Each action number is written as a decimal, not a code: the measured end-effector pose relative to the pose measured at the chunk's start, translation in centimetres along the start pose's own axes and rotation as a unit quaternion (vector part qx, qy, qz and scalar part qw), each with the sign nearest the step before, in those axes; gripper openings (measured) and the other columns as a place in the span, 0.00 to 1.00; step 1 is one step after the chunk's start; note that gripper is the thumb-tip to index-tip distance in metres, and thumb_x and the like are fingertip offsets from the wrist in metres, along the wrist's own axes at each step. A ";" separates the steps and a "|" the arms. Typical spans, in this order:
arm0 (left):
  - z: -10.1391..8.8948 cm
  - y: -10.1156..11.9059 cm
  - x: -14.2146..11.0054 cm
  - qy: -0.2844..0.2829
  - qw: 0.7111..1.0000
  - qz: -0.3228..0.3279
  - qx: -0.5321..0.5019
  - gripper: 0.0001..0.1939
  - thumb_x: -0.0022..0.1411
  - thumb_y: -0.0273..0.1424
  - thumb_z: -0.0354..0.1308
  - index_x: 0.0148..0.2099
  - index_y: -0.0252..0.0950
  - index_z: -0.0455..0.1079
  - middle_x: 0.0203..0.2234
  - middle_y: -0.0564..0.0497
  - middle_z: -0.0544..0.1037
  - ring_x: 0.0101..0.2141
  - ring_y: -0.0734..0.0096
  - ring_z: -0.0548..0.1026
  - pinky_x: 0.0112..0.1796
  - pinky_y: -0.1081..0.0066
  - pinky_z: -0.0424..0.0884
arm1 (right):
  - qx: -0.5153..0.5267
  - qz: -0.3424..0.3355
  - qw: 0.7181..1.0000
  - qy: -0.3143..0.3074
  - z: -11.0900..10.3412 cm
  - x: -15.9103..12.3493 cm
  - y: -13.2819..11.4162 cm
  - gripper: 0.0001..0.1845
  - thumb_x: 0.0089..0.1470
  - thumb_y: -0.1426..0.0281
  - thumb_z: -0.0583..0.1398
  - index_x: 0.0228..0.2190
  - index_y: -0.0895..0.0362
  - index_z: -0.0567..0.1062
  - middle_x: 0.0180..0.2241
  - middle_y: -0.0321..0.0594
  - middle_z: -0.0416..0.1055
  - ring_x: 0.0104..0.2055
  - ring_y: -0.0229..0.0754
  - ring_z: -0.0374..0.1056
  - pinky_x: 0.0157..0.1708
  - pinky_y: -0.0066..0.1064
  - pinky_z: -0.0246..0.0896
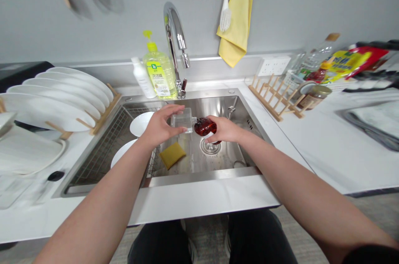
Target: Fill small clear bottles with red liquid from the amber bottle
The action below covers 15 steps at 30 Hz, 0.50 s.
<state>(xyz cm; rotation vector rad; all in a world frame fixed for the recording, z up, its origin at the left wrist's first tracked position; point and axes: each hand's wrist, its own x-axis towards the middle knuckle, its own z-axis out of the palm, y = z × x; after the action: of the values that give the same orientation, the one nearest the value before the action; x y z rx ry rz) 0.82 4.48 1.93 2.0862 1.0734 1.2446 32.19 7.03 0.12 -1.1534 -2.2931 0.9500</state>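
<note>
Over the sink [218, 173], my left hand [159, 127] grips a clear see-through container [186, 117] between thumb and fingers. My right hand [225, 129] is wrapped round a bottle of dark red-brown liquid [204, 127], held tilted on its side. The bottle's narrow neck points left at the container, close to it; whether they touch I cannot tell. Below my hands a yellow sponge [172, 155] lies near the middle of the sink, left of the round drain [210, 146]. Two white dishes [141, 124] sit on the wire rack at the left, partly behind my left arm.
A chrome faucet [176, 27] arches behind the sink, beside a yellow-green pump bottle [158, 72] and a white bottle [144, 77]. White plates [46, 110] stand in a wooden rack at left. Another wooden rack [277, 97] and a jar [315, 97] are at right.
</note>
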 end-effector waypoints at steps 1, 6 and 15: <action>0.0 0.0 0.0 0.000 1.000 0.000 0.002 0.41 0.53 0.42 0.84 0.68 0.43 0.82 0.59 0.39 0.83 0.57 0.47 0.83 0.64 0.42 0.78 | 0.001 -0.002 1.000 0.000 0.0 0.0 0.0 0.34 0.43 0.64 0.83 0.51 0.54 0.80 0.40 0.37 0.83 0.40 0.47 0.77 0.41 0.34 0.65; -0.1 0.0 0.0 -0.003 1.000 -0.001 0.007 0.41 0.53 0.41 0.84 0.68 0.42 0.82 0.58 0.39 0.83 0.57 0.47 0.83 0.64 0.43 0.78 | 0.000 -0.005 1.000 -0.001 0.0 0.0 0.1 0.35 0.43 0.64 0.83 0.51 0.54 0.80 0.39 0.36 0.83 0.39 0.46 0.77 0.41 0.34 0.65; -0.3 -0.1 0.1 -0.004 1.000 -0.004 0.011 0.42 0.51 0.41 0.85 0.67 0.43 0.83 0.61 0.39 0.83 0.55 0.47 0.84 0.63 0.42 0.79 | -0.004 0.001 1.000 0.001 0.0 0.0 0.0 0.35 0.43 0.65 0.83 0.51 0.53 0.80 0.39 0.36 0.83 0.39 0.47 0.78 0.40 0.34 0.65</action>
<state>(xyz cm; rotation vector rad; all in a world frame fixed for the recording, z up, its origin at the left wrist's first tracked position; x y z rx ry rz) 0.55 4.62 1.98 2.0990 1.0946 1.2264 32.17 7.00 0.15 -1.1601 -2.2962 0.9406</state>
